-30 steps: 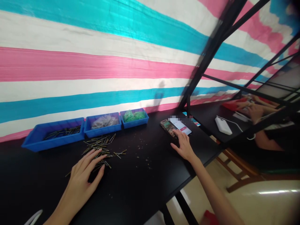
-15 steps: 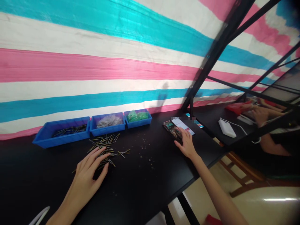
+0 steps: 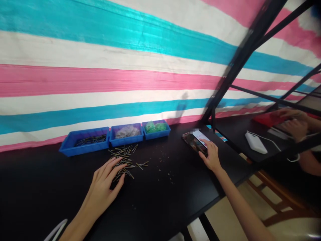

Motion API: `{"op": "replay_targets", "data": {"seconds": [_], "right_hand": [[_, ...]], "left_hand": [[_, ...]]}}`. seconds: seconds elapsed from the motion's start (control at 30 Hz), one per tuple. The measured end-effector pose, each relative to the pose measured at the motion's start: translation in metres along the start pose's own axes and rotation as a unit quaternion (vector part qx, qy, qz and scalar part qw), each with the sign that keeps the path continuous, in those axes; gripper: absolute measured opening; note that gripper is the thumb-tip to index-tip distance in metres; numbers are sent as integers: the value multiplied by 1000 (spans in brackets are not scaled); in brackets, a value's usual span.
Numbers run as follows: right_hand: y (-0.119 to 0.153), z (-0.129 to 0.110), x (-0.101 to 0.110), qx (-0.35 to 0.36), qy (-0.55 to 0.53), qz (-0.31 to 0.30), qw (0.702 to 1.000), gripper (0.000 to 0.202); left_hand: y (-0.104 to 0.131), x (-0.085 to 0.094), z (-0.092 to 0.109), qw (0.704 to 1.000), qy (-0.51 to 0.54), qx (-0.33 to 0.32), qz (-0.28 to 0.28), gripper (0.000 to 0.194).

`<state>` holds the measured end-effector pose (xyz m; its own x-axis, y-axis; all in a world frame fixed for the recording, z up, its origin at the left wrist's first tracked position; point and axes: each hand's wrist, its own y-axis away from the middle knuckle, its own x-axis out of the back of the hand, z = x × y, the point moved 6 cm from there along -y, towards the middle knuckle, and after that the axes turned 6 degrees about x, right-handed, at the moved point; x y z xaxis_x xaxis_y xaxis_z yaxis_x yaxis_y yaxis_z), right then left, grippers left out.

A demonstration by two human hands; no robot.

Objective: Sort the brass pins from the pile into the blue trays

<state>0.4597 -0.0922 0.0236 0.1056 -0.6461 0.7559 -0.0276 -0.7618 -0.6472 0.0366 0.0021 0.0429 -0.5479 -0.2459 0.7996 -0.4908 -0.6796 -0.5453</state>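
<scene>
My left hand (image 3: 106, 182) rests over a loose pile of thin gold-and-silver rods (image 3: 127, 157) on the black table, fingers spread and nothing gripped. A few rods (image 3: 142, 164) lie just apart to the right. Farther right, my right hand (image 3: 211, 155) reaches over two phones lying side by side. Its extended fingers are at the phone with the lit white screen (image 3: 199, 136); exact contact is hard to make out. The darker phone (image 3: 191, 141) sits against it on the left, partly under the hand.
Behind the pile stand three blue bins in a row: one with dark rods (image 3: 64, 147), one with clear plastic bags (image 3: 127, 132), one with green bags (image 3: 157, 127). Small debris (image 3: 163, 160) dots the table (image 3: 155, 201). A black frame post (image 3: 233, 70) and another person's hands (image 3: 297, 125) are at right.
The view has turned slightly left, so everything sits farther right. My right fingers have moved from between the phones onto the white-screened one. The darker phone's screen looks dimmer. My left hand stays at the pile.
</scene>
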Motion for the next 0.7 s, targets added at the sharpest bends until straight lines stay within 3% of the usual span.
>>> {"op": "replay_targets", "data": {"seconds": [0.17, 0.33, 0.57, 0.7], "right_hand": [[-7, 9, 5, -10, 6, 14, 1000, 42], [-8, 5, 3, 15, 6, 7, 1000, 42], [-10, 4, -5, 40, 23, -13, 999, 47], [-8, 9, -7, 30, 14, -13, 999, 45]], "left_hand": [[0, 7, -12, 999, 6, 42, -1, 14], [-1, 13, -8, 998, 19, 61, 4, 9], [-1, -1, 8, 992, 4, 38, -116, 14], [-2, -3, 7, 990, 5, 48, -129, 14]]}}
